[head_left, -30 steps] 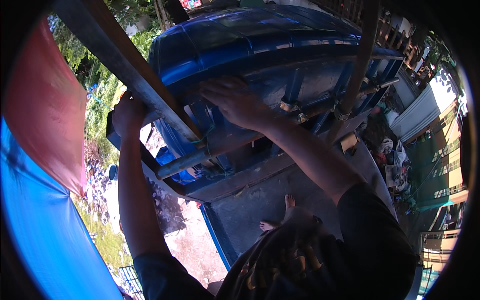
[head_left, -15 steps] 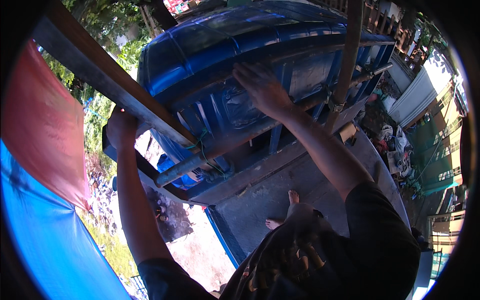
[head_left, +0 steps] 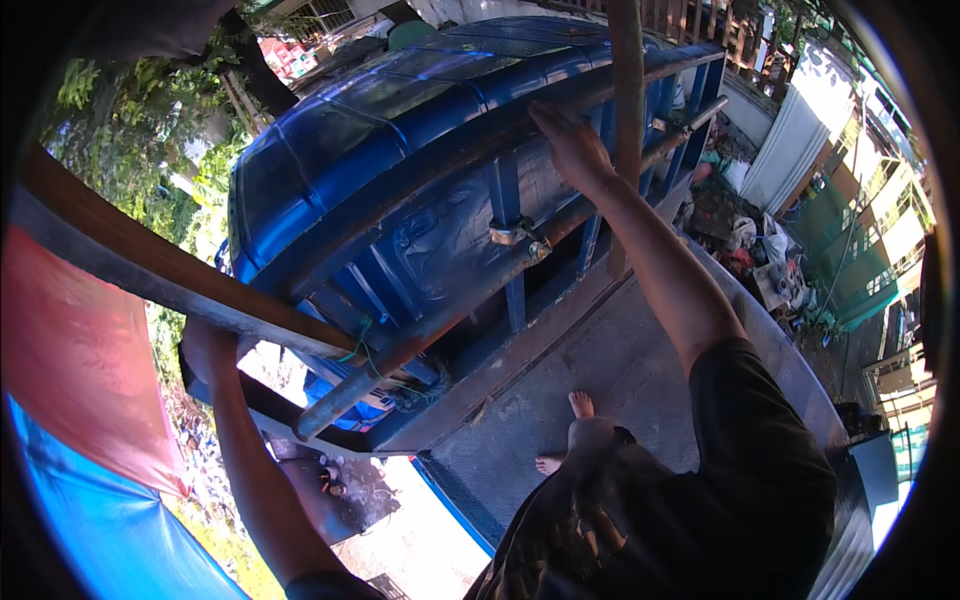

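Observation:
My right hand has its fingers curled over the top rail of a blue metal frame behind a blue truck cab. A rusty pipe runs across the frame below that hand, with a metal clamp at an upright. Just right of the hand stands a brown pole. My left hand is up against the lower edge of a long wooden beam, near a dark side panel. The beam hides its fingers. Cord is tied where beam and pipe cross.
My bare feet stand on the grey truck bed. Red and blue tarps hang at the left. Corrugated sheets, a pile of bags and scrap and green netting are at the right.
The view has shifted, moving the truck leftward in the picture. My right hand has slid right along the top rail, and its fingers now curl over it. My left hand stays by the beam.

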The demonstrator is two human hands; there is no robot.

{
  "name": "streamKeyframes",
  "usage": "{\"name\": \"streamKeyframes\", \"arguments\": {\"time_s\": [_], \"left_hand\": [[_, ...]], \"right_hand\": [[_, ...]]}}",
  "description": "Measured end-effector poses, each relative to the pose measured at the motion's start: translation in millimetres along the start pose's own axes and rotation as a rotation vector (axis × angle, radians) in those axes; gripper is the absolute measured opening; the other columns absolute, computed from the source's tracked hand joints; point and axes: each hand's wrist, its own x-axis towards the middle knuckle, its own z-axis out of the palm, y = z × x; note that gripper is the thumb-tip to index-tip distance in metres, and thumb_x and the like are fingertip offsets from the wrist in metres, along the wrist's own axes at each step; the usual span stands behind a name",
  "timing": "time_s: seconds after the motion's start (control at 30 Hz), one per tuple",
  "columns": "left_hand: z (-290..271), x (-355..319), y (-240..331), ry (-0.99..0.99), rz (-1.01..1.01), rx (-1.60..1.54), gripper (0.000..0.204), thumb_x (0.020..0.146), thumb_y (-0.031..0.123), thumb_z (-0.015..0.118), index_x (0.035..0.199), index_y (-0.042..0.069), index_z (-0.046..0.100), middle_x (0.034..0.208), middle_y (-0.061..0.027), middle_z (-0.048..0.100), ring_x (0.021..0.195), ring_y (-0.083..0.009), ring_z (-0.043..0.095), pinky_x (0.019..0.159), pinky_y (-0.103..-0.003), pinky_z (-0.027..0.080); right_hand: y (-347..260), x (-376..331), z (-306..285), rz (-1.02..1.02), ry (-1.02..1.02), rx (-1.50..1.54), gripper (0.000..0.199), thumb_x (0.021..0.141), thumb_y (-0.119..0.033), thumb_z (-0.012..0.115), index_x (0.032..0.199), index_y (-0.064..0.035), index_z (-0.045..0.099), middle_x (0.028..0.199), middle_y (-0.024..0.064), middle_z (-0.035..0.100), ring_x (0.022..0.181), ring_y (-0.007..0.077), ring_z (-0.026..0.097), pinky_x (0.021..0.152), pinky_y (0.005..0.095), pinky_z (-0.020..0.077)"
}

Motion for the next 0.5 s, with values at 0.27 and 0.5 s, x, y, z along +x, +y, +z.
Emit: {"name": "streamKeyframes", "arguments": {"time_s": [0.27, 0.5], "left_hand": [[36, 2, 0, 0.003, 0.072, -0.082, 0.037, 0.088, 0.04, 0.072, 0.109, 0.011, 0.076, 0.102, -0.0163, 0.076, 0.093, -0.0379, 0.073, 0.079, -0.05, 0.055], [28, 10, -21, 0.067, 0.031, -0.109, 0.034, 0.09, 0.039, 0.07, 0.108, 0.01, 0.077, 0.104, -0.017, 0.076, 0.095, -0.0391, 0.072, 0.079, -0.05, 0.056]], "right_hand": [[-228, 25, 17, -0.442, -0.239, 0.461, 0.044, 0.099, -0.024, 0.06, 0.138, -0.0032, 0.061, 0.147, 0.0127, 0.058, 0.14, 0.0301, 0.052, 0.119, 0.0469, 0.0378], [9, 88, -31, 0.102, -0.733, 0.078, 0.047, 0.113, -0.034, 0.029, 0.122, 0.0051, 0.055, 0.115, 0.026, 0.06, 0.111, 0.0364, 0.062, 0.101, 0.0483, 0.0496]]}}
